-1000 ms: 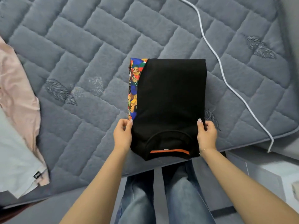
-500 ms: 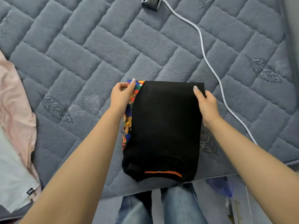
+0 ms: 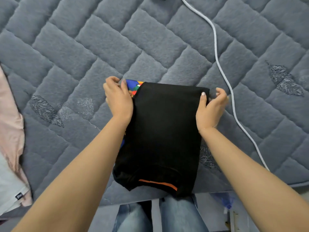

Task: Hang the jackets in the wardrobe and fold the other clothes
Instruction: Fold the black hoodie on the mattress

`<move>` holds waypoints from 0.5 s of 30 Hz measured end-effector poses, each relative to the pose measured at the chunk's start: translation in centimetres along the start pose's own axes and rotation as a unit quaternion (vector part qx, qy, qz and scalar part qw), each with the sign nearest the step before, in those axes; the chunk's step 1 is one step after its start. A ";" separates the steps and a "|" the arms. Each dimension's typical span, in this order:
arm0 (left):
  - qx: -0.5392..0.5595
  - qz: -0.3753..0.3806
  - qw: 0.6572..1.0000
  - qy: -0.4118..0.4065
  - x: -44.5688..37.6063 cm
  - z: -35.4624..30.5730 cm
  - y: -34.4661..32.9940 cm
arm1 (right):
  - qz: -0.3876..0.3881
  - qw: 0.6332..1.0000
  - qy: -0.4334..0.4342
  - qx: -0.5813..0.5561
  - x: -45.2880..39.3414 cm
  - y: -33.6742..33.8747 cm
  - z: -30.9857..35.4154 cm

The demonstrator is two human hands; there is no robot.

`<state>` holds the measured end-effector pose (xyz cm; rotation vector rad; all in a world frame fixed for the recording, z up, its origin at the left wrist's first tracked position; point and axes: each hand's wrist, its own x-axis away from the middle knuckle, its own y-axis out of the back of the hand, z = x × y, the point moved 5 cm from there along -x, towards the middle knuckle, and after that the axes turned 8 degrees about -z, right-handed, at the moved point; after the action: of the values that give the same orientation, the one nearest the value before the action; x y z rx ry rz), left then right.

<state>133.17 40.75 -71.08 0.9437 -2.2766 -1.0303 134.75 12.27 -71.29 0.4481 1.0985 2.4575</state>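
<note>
Head-worn view, steeply downward, close over bed [image 3: 100, 47]

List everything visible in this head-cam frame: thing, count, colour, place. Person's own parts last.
black garment: 1, black with an orange strip at the near end and a multicolour print at its far left edge, folded on the bed's near edge
quilted bed cover: 1, grey-blue, fills most of the frame
white cable: 1, white, runs from top centre down the right side of the bed
pink garment: 1, pale pink, left edge of bed
white garment: 1, white with a small black label, lower left
jeans: 1 pair, blue, bottom centre
left hand: 1, grips the garment's far left corner
right hand: 1, grips the far right corner
</note>
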 end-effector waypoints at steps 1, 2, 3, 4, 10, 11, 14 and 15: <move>-0.034 -0.031 0.998 -0.043 1.0 -0.6 0.9 | -0.002 0.997 0.075 0.034 0.6 0.8 0.6; -0.066 -0.046 0.991 -0.104 2.6 -1.4 1.5 | 0.011 0.986 0.156 0.063 1.6 1.2 1.2; -0.091 -0.039 0.979 -0.176 4.6 -2.1 1.7 | 0.040 0.968 0.234 0.082 3.0 1.2 1.8; -0.117 -0.010 0.963 -0.244 6.9 -2.2 1.3 | 0.080 0.945 0.300 0.100 4.5 0.7 2.0; -0.222 0.123 0.914 -0.318 9.7 4.6 -2.6 | 0.176 0.846 0.447 0.232 5.3 -3.2 -2.3; -0.219 0.117 0.913 -0.322 9.2 5.2 -3.3 | 0.165 0.843 0.460 0.224 4.8 -3.8 -3.0; -0.219 0.096 0.906 -0.348 9.3 6.7 -4.8 | 0.135 0.839 0.487 0.202 4.7 -5.2 -5.0; -0.218 0.087 0.905 -0.355 9.4 6.8 -5.0 | 0.125 0.840 0.489 0.200 4.6 -5.6 -5.3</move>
<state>124.61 34.49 -77.90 0.1691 -2.4157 -1.9247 129.71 14.54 -78.37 -0.7255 2.0648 2.6919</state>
